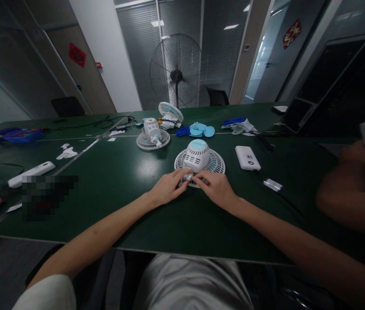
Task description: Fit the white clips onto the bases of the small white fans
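Fan head (199, 159), a small white motor housing with a pale blue cap sitting on its round grille, lies face down on the green surface (120, 172), straight ahead and a little back from the near edge. It looks like light, thin moulded plastic: stiff enough to lift, but the fine grille ribs would likely bend or crack under a hard squeeze, so the solid housing or the outer ring seems the safer place to hold. The left hand (169, 187) is pinched shut on a small pale piece (187, 176) at the near rim of the grille. The right hand (216, 187) pinches in right beside it, fingertips closed; whether they grip that piece or the grille I cannot tell. Open green lies between the hands and the near edge. To the right, a white power bank (248, 157) sits near the grille and a small silver part (272, 184) lies further out. A second fan (153, 133) and blue blades (201, 129) lie behind, well apart. A co-worker's hand (361, 153) holds something at the far right.
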`<state>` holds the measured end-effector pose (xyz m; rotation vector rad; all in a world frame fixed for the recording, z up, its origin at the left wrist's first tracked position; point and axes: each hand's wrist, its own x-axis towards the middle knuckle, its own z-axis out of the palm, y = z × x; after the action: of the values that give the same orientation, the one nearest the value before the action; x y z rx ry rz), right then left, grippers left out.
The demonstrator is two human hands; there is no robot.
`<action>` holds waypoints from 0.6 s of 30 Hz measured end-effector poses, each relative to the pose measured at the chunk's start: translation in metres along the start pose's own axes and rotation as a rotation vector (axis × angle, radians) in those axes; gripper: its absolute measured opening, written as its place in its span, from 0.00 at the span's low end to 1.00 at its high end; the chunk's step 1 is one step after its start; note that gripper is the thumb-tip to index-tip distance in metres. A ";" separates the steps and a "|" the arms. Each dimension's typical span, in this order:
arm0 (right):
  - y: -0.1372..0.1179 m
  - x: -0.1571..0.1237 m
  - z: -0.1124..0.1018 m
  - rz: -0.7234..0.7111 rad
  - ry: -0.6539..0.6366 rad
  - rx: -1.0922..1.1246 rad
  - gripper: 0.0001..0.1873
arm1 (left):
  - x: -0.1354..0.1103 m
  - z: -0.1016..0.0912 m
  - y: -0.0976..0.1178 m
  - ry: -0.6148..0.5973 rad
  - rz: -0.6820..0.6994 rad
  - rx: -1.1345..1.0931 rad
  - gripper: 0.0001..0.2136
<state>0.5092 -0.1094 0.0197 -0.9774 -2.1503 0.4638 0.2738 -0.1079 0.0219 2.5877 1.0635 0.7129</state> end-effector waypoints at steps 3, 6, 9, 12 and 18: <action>-0.002 0.004 0.006 0.258 -0.110 0.309 0.26 | 0.000 0.001 -0.001 0.012 0.005 0.026 0.18; 0.000 0.003 0.006 0.265 -0.091 0.318 0.23 | 0.000 0.002 -0.002 0.020 0.011 0.039 0.19; 0.002 -0.002 0.001 0.035 0.022 -0.005 0.19 | 0.000 0.001 -0.002 0.003 0.013 0.021 0.18; 0.003 -0.005 -0.006 -0.159 -0.009 -0.292 0.20 | 0.000 0.001 -0.003 0.009 0.012 0.009 0.19; -0.002 -0.003 -0.004 -0.142 -0.029 -0.325 0.20 | 0.000 0.001 -0.003 0.004 0.018 0.020 0.18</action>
<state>0.5126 -0.1127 0.0224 -0.9846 -2.3490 0.0592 0.2729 -0.1060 0.0201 2.6165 1.0550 0.7156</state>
